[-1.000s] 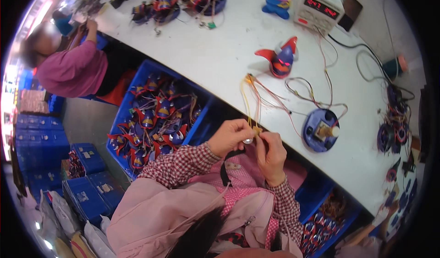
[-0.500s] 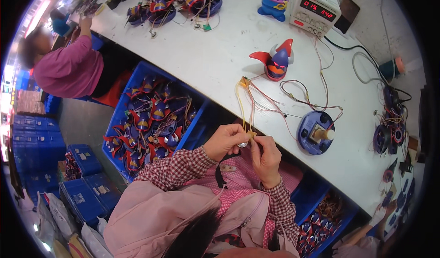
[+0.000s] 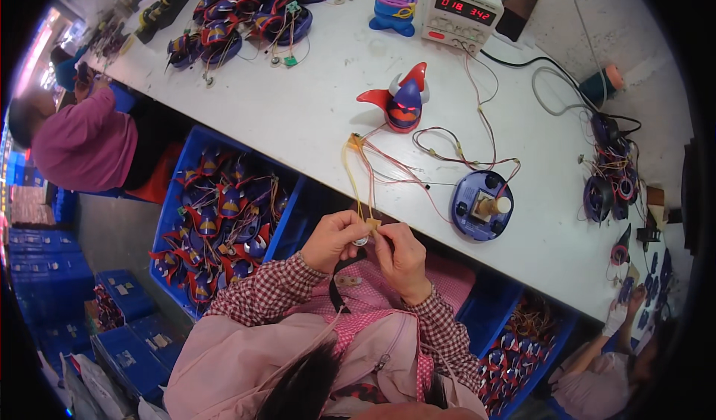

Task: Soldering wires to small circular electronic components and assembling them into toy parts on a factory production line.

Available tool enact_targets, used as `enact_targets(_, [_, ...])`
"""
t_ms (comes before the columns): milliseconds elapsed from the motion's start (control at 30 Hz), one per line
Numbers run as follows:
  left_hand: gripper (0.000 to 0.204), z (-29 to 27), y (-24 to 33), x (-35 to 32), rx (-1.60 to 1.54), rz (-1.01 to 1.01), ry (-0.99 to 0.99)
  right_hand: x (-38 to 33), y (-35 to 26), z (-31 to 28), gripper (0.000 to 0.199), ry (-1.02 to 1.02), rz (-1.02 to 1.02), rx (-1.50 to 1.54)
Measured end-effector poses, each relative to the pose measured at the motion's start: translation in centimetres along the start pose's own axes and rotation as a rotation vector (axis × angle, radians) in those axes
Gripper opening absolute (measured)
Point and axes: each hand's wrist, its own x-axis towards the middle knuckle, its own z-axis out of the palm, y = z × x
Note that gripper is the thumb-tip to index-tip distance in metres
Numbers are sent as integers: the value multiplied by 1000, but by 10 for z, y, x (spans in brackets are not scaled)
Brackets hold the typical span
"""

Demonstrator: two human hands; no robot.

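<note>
Grip: L hand [image 3: 333,241] & R hand [image 3: 403,259] both pinched narrow on small tan piece [image 3: 372,224], just off near edge of bench [image 3: 298,99]; shiny metal disc [image 3: 361,242] under L fingertips. Risk, I'd judge: pulling thin yellow wires [image 3: 347,168] could break a joint. Textures: smooth white bench; far side, glossy, rounded toy [image 3: 406,105] w/ 2 red fins; right, round blue base [image 3: 483,222] w/ pale knob [image 3: 503,205].
</note>
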Motion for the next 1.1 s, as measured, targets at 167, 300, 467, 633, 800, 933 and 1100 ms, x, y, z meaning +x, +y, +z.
enact_targets(167, [13, 1, -1, 0, -12, 3, -1, -1, 1, -1, 17, 1, -4, 1])
enact_targets(300, [21, 1, -5, -1, 8, 26, -2, -4, 0, 0, 17, -11, -2, 0])
enact_targets(467, [20, 2, -5, -2, 4, 31, -8, -5, -1, -1, 17, -16, 2, -7])
enact_targets(633, [15, 1, -4, -1, -36, 16, -1, -4, 0, 0, 16, -9, -9, 3])
enact_targets(800, [15, 1, -4, 0, -84, 19, 10, -4, 1, 3, 16, -17, -15, 15])
enact_targets(933, [13, 0, -4, 0, -82, 4, 19, -6, 4, 6, 17, -14, -21, 5])
enact_targets(1100, [22, 5, -6, -2, 143, 207, 135, -7, -4, -4, 20, -25, 76, -12])
